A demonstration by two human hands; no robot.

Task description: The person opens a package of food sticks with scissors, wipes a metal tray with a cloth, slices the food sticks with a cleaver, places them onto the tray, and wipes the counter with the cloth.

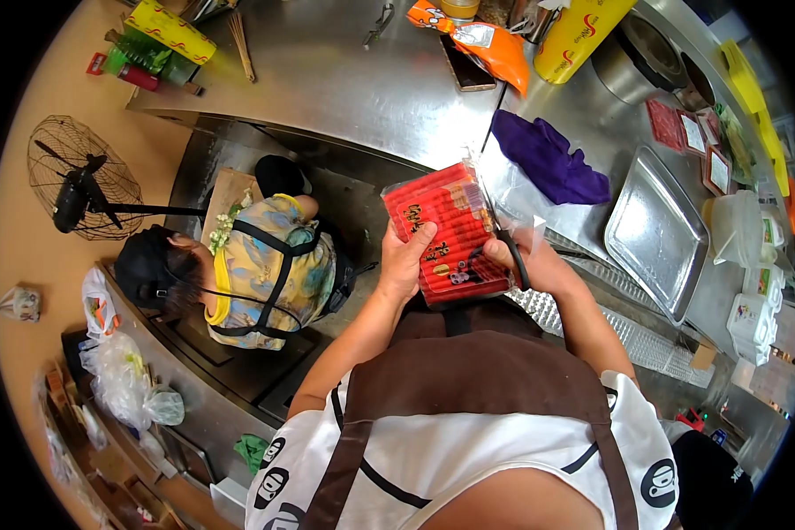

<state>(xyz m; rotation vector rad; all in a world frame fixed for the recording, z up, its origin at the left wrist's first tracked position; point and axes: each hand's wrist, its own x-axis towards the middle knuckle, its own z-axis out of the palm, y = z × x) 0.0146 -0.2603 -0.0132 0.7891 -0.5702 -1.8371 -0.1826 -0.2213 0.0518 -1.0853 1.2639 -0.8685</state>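
With the fingers of the left hand (403, 261) clamped on the red pack (442, 231), before the apron (477, 371) near the table (344, 84), and the right hand's (543, 265) around the scissors (509, 242), guide the cut shallowly along the pack's edge, clear of the left fingers.

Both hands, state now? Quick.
Left hand: closed on the red pack, thumb over its front.
Right hand: closed, holding black-handled scissors at the pack's edge.
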